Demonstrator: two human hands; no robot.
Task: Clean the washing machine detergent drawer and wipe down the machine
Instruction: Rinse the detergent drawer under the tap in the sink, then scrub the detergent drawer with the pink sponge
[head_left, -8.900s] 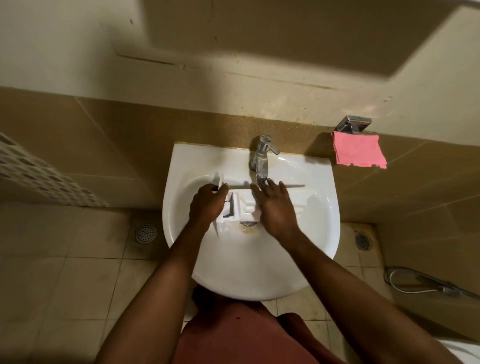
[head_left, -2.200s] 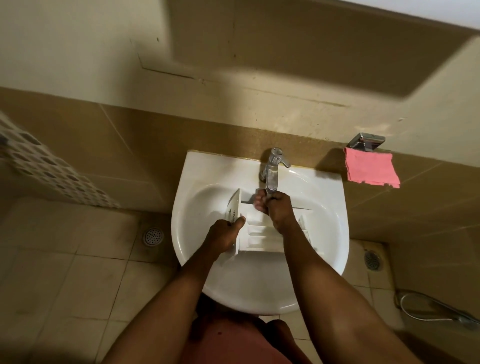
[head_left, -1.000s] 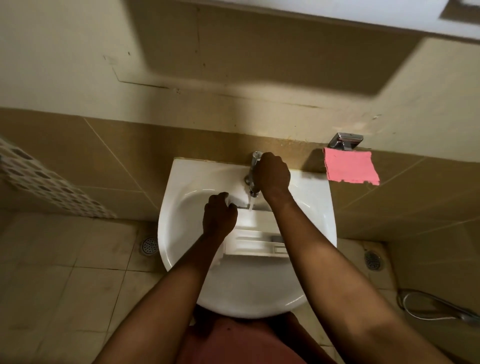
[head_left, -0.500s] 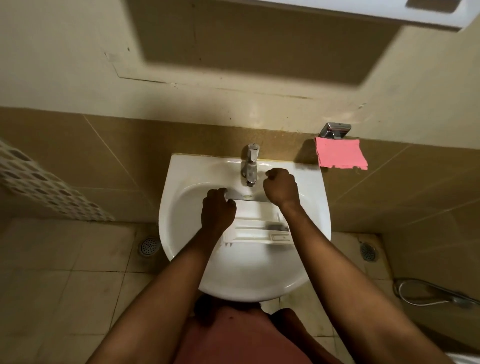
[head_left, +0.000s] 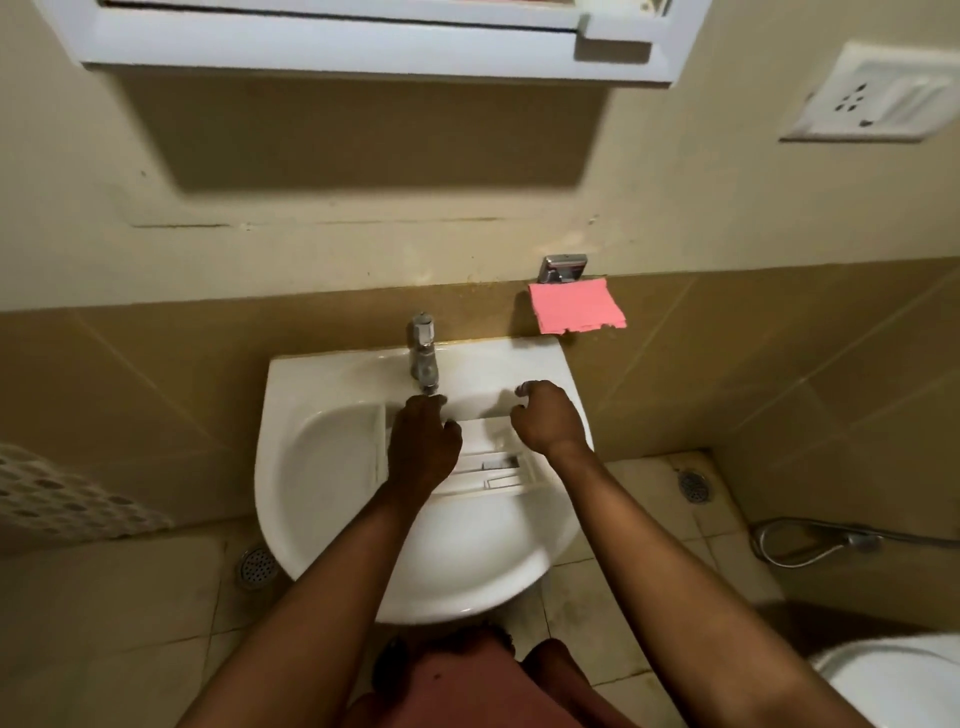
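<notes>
The white detergent drawer (head_left: 493, 467) is lying in the bowl of the sink (head_left: 311, 374), compartments facing up and front panel turned to the left. The person's left hand (head_left: 423, 447) lies on top of the drawer's left end. Its fingers are close together and stretched to the far edge, with the tips right under the spout of the tap (head_left: 423, 353). It's a bit blurry there, so can't really tell if those fingertips hook over the edge or just rest on it. The thumb pokes out to the right, over the compartments.

The right hand (head_left: 545, 421) is over the drawer's far right corner, fingers loosely curled and a little spread, with nothing between them. Can't tell if it actually touches the drawer either.

Past the right fingertips, up on the wall, a pink cloth (head_left: 576, 306) hangs from a small metal holder (head_left: 563, 267). High above both sets of fingers is a white cabinet frame (head_left: 363, 41), and well off to the right of them is a white wall socket (head_left: 878, 98).

On the floor there's one drain (head_left: 254, 564) to the left of the left fingers, down past the sink's edge, and another drain (head_left: 693, 486) to the right of the right ones. A hose sprayer (head_left: 821, 543) lies far out right, and a toilet (head_left: 893, 675) sits in the near right corner.
</notes>
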